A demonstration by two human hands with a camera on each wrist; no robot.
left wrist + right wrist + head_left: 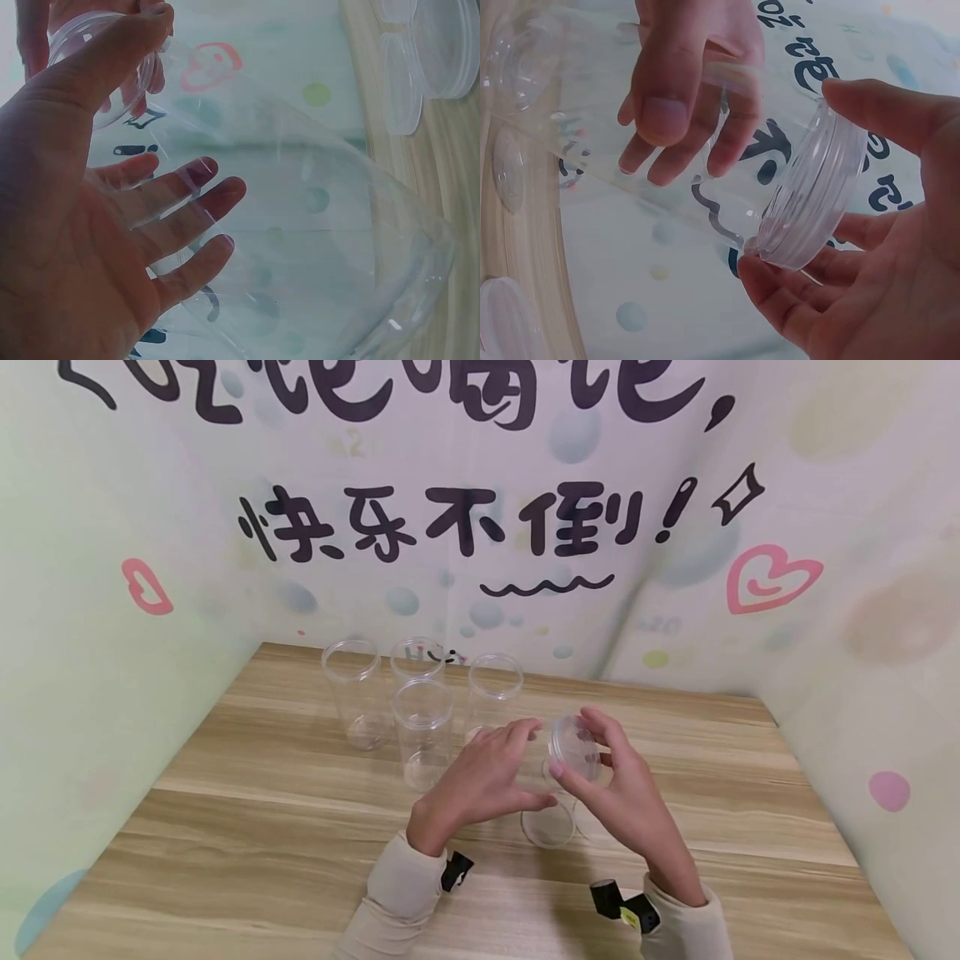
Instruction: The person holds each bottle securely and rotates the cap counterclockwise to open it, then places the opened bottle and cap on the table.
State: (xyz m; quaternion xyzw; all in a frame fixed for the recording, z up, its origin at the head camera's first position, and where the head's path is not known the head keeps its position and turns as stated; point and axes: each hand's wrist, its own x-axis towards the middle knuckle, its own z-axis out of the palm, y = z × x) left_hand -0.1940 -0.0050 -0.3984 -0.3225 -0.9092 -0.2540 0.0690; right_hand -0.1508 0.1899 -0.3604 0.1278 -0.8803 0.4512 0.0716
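Note:
A clear plastic cup lies tilted sideways in the air between both hands, its base toward the lower right in the left wrist view. My left hand holds its body, thumb on one side and fingers spread along the other. A clear screw-style lid sits over the cup's mouth. Around the lid's edge, my right hand grips with thumb and fingertips. Several clear cups stand upright behind the left hand, among them a front one and a left one.
Clear lids lie on the wooden table below the hands; the left wrist view shows several lids, some stacked. A printed cloth backdrop rises behind the table and along both sides.

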